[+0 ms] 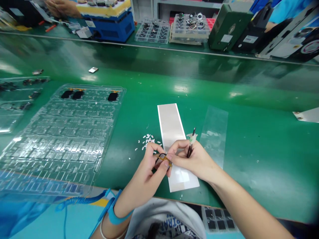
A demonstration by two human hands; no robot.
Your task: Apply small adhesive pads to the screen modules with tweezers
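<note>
My left hand (152, 166) pinches a small dark component with an amber flex ribbon (163, 160) between thumb and fingers. My right hand (191, 159) grips a thin black tool (189, 146) with a pale green-white tuft near its upper end, and its fingertips touch the ribbon. Both hands are above a long white strip of backing sheet (171, 129) on the green mat (249, 159). Small white bits (147, 141) lie scattered just left of the strip. The hands hide part of the component. A blue wrist strap (119, 212) circles my left wrist.
A clear blister tray (62, 132) holding several black parts lies left, and a clear film (214, 132) lies right. Across the bench's raised back shelf stand a blue machine (109, 28), parts trays (190, 28) and a green device (229, 30). A co-worker's hand (59, 6) shows top left.
</note>
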